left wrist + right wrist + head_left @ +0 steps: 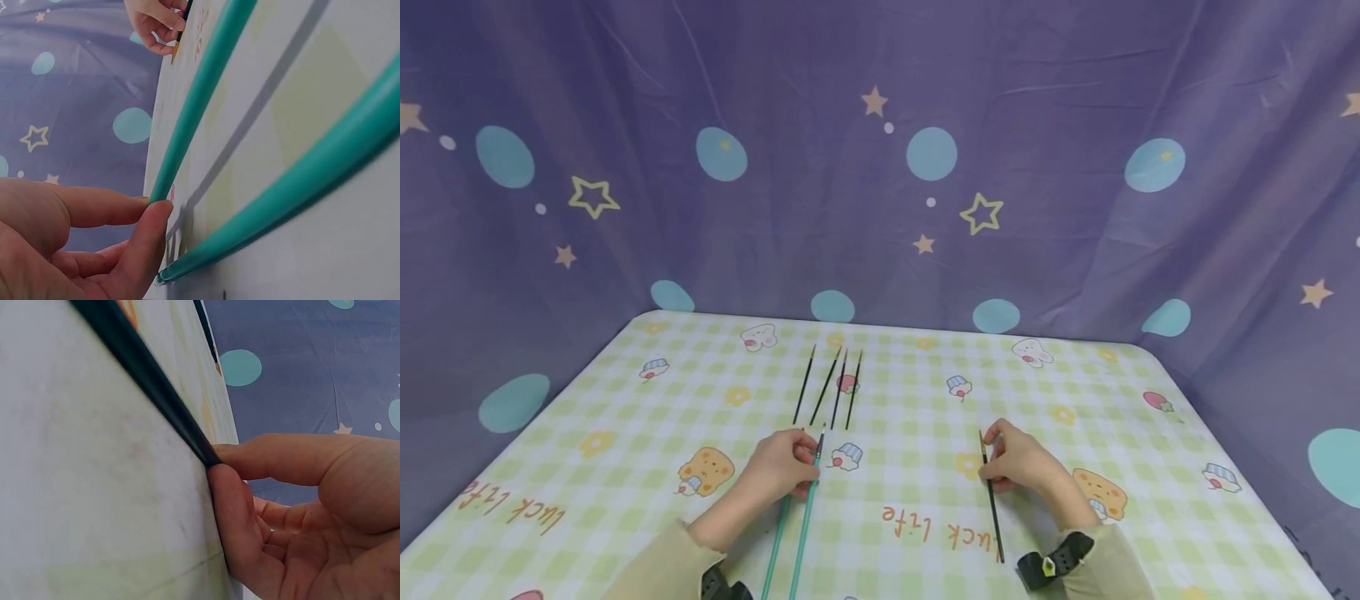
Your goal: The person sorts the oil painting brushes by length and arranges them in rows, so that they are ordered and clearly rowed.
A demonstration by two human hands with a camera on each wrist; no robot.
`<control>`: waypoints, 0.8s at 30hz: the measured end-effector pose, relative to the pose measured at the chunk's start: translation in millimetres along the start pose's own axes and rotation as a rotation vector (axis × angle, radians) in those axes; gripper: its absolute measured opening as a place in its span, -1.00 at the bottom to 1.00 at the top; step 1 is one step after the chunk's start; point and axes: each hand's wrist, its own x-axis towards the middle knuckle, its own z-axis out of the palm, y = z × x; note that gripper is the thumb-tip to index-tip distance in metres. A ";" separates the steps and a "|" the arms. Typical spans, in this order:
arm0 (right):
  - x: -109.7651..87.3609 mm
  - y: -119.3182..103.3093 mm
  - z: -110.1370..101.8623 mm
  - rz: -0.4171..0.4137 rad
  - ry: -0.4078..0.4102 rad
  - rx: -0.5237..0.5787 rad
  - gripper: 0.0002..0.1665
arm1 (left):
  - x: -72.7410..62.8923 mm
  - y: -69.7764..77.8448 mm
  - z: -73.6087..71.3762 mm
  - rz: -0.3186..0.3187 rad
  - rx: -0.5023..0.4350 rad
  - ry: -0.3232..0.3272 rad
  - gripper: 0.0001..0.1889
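My left hand (781, 463) pinches a teal-handled paintbrush (805, 527) between thumb and fingers, near its bristle end. A second teal paintbrush (777, 546) lies just to its left, passing beneath the hand. In the left wrist view the held teal handle (199, 94) stands off the cloth and casts a shadow, while the other handle (294, 203) runs lower and nearer. On the right side, thumb and fingertips of my right hand (1021, 458) pinch a thin black paintbrush (993, 512), its bristles pointing away from me. The right wrist view shows that dark handle (150, 378) at the fingertips.
Several thin black paintbrushes (804, 387) lie roughly side by side beyond my left hand, bristles pointing away. A green checked tablecloth (910, 467) printed with cartoon figures covers the table. Behind it hangs a purple curtain (1037, 100) with stars and blue spots.
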 end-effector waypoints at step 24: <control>-0.4 -1.0 0.2 -0.002 -0.002 -0.007 -0.52 | 3.0 -8.1 7.8 0.059 0.138 0.035 -0.67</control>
